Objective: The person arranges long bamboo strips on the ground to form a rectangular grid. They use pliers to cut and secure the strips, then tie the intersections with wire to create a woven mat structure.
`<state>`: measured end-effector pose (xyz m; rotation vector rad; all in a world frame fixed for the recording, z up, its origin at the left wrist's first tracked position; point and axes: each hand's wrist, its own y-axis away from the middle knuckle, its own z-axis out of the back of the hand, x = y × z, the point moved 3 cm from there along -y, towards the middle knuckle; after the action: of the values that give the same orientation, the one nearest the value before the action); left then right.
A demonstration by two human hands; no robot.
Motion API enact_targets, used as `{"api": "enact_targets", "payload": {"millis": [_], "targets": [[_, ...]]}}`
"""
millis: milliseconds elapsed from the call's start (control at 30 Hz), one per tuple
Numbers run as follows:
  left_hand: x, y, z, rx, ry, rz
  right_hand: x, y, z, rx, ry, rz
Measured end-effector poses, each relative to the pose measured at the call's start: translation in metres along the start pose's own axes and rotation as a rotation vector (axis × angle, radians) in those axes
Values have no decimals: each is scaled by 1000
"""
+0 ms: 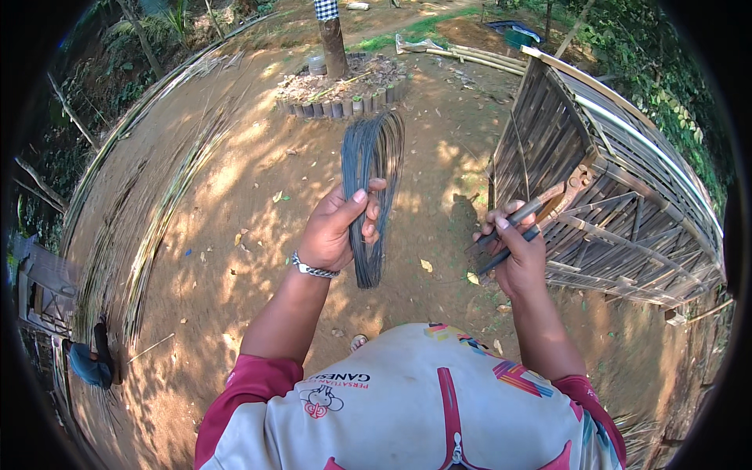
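Outdoors, a bare dirt yard (pixel 235 180) dappled with sun and shade is being seen spread beneath both hands. Just beyond the right hand, a large slatted bamboo cage (pixel 619 204) is being shown standing on the ground, its corner close to the fingers. Farther ahead of the hands, a tree trunk (pixel 332 39) is being ringed by a low border of short stumps (pixel 345 106). Long bamboo strips (pixel 149 227) are being seen lying on the dirt well off to the left of the left hand.

Between the two hands, a coil of dark wire (pixel 371 180) is being held upright; it is being gripped near its lower half by the left hand (pixel 338 227), whose fingers are wrapped around the bundle with the thumb laid across it. A metal bracelet (pixel 313 269) is being worn on that wrist. A pair of pliers (pixel 540 210) is being clasped in the closed right hand (pixel 513 251), the head pointing up towards the cage, apart from the coil.
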<state>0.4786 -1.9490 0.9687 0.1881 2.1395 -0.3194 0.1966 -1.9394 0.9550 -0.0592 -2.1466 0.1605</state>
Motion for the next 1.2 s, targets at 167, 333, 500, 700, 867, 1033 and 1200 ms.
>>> {"api": "enact_targets", "payload": {"millis": [167, 333, 500, 700, 867, 1033, 1200], "targets": [[4, 10, 4, -33, 137, 48, 2, -14, 6, -11, 304, 208], [-7, 14, 21, 17, 242, 6, 16, -25, 68, -274, 455, 323], [-17, 16, 39, -21, 157, -16, 8, -17, 145, -545, 71, 59], [-38, 16, 57, 37, 133, -112, -10, 13, 183, -489, -91, -32], [-48, 10, 59, 112, 124, -142, -3, 15, 149, -416, -70, -4], [-48, 3, 51, 149, 97, -138, 2, 1, 117, -292, -100, -6], [-42, -1, 36, 195, 90, -95, 10, -13, 70, -202, -119, -26]]}}
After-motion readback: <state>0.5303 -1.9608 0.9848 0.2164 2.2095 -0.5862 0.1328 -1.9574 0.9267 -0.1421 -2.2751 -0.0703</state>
